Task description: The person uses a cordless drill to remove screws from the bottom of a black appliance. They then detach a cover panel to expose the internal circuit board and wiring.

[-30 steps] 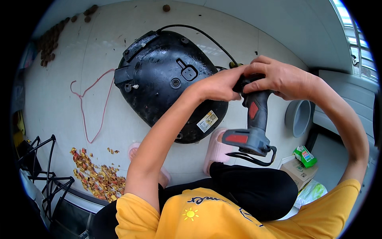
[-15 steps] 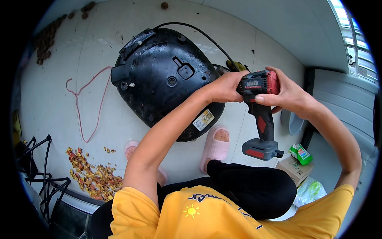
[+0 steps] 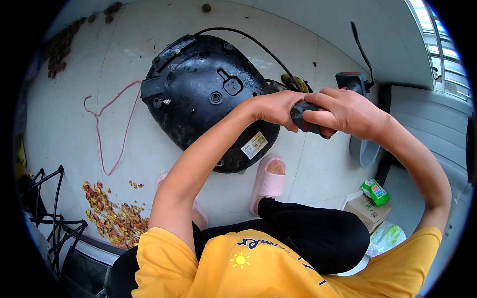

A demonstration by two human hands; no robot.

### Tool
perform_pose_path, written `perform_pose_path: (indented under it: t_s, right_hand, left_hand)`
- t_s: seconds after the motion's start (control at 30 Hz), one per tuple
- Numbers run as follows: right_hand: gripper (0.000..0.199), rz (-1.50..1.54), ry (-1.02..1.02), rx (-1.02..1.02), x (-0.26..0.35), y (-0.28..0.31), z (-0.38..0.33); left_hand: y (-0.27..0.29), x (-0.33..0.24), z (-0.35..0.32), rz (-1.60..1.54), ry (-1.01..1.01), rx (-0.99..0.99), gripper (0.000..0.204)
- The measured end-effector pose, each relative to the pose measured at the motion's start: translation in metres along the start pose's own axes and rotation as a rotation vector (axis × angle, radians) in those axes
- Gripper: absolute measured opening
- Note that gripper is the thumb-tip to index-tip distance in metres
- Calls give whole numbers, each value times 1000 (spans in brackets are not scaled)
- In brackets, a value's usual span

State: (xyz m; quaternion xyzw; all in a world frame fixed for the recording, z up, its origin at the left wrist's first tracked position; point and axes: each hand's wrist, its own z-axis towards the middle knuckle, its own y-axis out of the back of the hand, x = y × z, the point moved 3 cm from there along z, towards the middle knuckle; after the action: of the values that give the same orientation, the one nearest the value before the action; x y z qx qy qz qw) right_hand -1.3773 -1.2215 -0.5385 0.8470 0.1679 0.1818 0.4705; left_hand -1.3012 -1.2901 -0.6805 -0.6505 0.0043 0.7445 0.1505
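A black and red cordless drill is held up between my hands, over the right side of the black appliance. My left hand is closed around the drill's chuck end, its thumb and fingers against it. My right hand wraps the body and grip, fingers curled over it. The drill's foot, with a dark strap, points away from me past my right hand. Its bit end is hidden by my left hand. The black appliance, rounded with a label and a recessed socket shape, lies bottom-up on the floor.
A black cable curves from the appliance. A pink wire hanger lies left of it, near scattered dried peels. A black folding rack stands at lower left. A cardboard box and green packet sit at right.
The drill has been turned round: its foot hung toward me before and now points away. My right hand has shifted from the rear of the drill to wrap its body.
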Motion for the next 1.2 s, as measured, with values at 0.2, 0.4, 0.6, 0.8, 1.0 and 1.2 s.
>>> perform_pose_path:
  t_s: [0.2,0.4,0.6,0.8,1.0,1.2]
  right_hand:
    - [95,359,-716,-369,-4,20,-32]
    - [101,1303,-1270,0,-29,3,-4]
    - [61,1259,-1309,-30,-26,-7,13]
    - [53,723,-706,-95,-22,-3,8]
    - [67,232,-169,-102,-12,3,11]
    - [52,330,-410,-127,-3,-2,1]
  left_hand:
    - [4,9,1,-41,86,-230,43]
    - [7,9,-6,-62,60,-408,50]
    - [-9,18,0,137,68,-478,64]
    - [-4,22,-10,116,81,-361,72]
    - [-16,31,-2,-158,-367,-326,57]
    - [-19,34,2,-66,1,-382,56]
